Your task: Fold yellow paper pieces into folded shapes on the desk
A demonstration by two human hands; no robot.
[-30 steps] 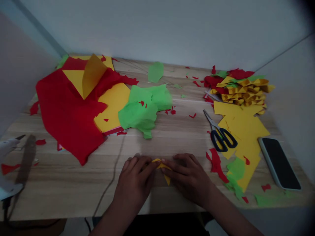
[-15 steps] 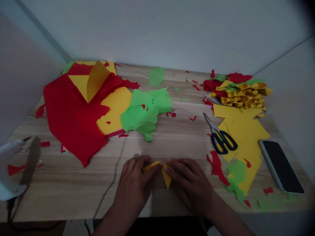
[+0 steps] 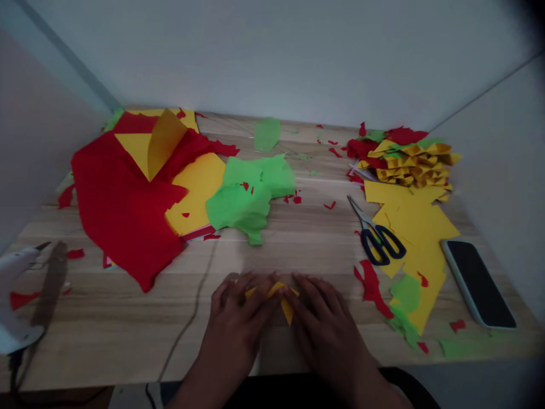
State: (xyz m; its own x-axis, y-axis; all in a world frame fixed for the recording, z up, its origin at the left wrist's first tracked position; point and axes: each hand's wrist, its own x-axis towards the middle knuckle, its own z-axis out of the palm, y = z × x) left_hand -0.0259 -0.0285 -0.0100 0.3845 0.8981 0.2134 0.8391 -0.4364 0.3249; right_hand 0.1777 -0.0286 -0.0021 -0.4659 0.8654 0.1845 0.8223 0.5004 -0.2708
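A small folded piece of yellow paper (image 3: 288, 311) lies on the wooden table near its front edge, with a pointed flap facing me. From the left, my left hand (image 3: 242, 312) closes over its left side, fingers pressed down on it. My right hand (image 3: 326, 318) presses its fingers on the right side, close to the left fingertips. Much of the paper is hidden under both hands. Past the right hand lie scissors (image 3: 374, 234) with dark blue handles, slightly spread, on flat yellow paper (image 3: 419, 221).
Red crepe paper (image 3: 119, 210), green crepe paper (image 3: 242, 199) and a yellow sheet (image 3: 200, 190) cover the left and centre. Folded yellow pieces (image 3: 415, 165) are heaped back right. A phone (image 3: 479, 284) lies far right; a corded white glue gun (image 3: 17, 301) stands far left. Walls enclose the table.
My left fingers have moved further over the yellow paper, and my right fingers have drawn closer together on it. Less of the paper shows. The whole view has shifted slightly.
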